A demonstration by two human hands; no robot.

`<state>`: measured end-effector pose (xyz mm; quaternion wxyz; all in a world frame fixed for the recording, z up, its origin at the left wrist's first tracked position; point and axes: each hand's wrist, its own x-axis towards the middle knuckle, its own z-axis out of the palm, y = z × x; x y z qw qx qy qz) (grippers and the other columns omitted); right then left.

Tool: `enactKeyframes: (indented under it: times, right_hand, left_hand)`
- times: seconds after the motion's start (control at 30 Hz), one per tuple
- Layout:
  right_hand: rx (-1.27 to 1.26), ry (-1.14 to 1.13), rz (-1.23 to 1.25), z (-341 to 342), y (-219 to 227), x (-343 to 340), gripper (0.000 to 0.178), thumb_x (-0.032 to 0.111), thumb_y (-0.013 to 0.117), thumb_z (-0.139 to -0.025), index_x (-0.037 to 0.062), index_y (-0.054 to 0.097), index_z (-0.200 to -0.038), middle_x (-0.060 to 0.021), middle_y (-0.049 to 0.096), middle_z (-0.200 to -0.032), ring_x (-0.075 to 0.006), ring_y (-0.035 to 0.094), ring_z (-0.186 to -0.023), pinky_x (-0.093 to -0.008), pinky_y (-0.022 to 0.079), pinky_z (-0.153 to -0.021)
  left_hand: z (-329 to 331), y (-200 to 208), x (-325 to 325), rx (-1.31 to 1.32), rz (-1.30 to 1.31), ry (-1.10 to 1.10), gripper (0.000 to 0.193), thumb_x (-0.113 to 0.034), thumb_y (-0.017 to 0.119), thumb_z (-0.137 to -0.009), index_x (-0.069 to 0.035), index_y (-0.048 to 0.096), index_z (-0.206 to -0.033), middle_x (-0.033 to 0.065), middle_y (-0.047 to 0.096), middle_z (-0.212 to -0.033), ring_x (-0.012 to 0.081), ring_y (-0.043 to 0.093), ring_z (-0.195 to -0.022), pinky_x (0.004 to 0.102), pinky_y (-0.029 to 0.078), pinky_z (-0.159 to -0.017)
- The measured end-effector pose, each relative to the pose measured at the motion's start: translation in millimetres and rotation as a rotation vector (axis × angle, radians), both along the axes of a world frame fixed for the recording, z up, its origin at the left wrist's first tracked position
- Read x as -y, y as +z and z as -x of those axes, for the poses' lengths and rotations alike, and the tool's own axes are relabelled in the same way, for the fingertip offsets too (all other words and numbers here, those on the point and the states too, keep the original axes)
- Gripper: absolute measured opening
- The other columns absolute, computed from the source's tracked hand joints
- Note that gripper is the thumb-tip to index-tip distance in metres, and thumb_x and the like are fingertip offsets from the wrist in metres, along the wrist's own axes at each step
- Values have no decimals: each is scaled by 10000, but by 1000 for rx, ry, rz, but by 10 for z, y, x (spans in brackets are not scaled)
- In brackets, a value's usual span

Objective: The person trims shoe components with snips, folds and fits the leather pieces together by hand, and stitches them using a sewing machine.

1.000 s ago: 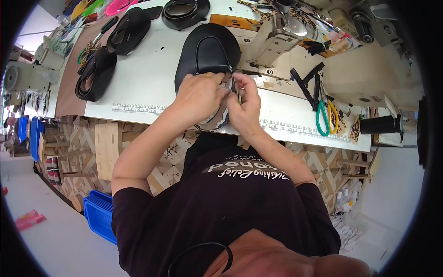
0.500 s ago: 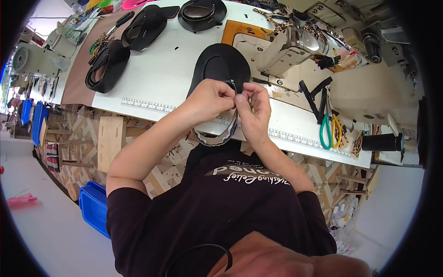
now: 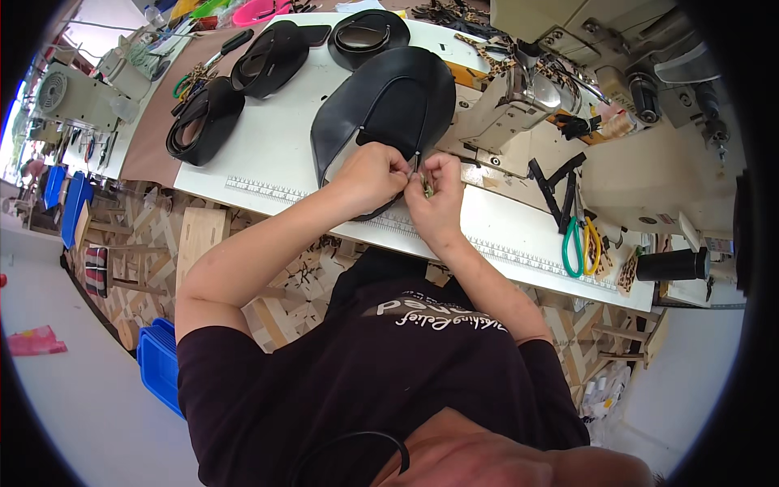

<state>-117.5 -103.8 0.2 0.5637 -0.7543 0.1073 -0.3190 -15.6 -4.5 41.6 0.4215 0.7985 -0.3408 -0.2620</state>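
A black leather shoe upper [image 3: 389, 93] lies before me on the white table, toe pointing away, with a curved seam across its front. My left hand [image 3: 375, 174] is closed in a pinch on its near right edge, close to a small shiny metal bit [image 3: 417, 154]. Against those fingertips, my right hand [image 3: 436, 199] is closed too, thumb against curled fingers. A small brass-green thing [image 3: 428, 189] shows in the right hand; the fingers hide most of it. What passes between the two sets of fingertips is too small to make out.
Several more black shoe uppers [image 3: 270, 61] lie at the back left. A sewing machine [image 3: 511, 105] stands close on the right. Beyond my right hand are black strips [image 3: 558, 191] and scissors [image 3: 574, 243] with green and yellow handles. A ruler strip [image 3: 264, 188] runs along the table's front edge.
The shoe upper has turned over and spread out, now showing its smooth outer side and hiding the pale lining. Both hands remain together at its near edge.
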Motion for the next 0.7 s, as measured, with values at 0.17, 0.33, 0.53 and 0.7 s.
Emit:
enactKeyframes:
  times: [0.17, 0.33, 0.53, 0.7]
  right_hand:
    - [25, -23, -73, -39, -224, 83, 231, -66, 529, -796, 38, 396, -954, -28, 441, -837, -72, 436, -724, -211, 389, -639]
    - [-2, -135, -110, -172, -370, 286, 253, -81, 534, -766, 44, 403, -943, -17, 449, -774, -80, 438, -671, -228, 403, -608]
    - [-102, -39, 545, -112, -50, 493, 301, -56, 632, -727, 38, 444, -942, -110, 517, -732, -245, 565, -672, -299, 454, -577]
    - [-48, 17, 824, -127, 149, 546, 325, -43, 658, -671, 46, 496, -939, -131, 548, -871, -306, 565, -777, -394, 496, -624]
  left_hand:
    - [14, -80, -18, -19, -28, 8, 145, -95, 625, -724, 22, 668, -797, 146, 636, -681, 256, 635, -661, 335, 487, -632]
    - [445, 200, -144, 395, 257, -266, 60, -33, 558, -807, 11, 599, -807, 75, 624, -778, 172, 604, -706, 303, 478, -646]
    - [217, 627, -639, -492, 1014, -54, 92, -18, 493, -864, -30, 481, -954, 87, 594, -811, 174, 576, -751, 281, 455, -632]
    - [-330, 570, -1328, -509, 1434, 376, 84, -53, 477, -910, -67, 485, -992, 27, 515, -846, 163, 517, -821, 274, 422, -711]
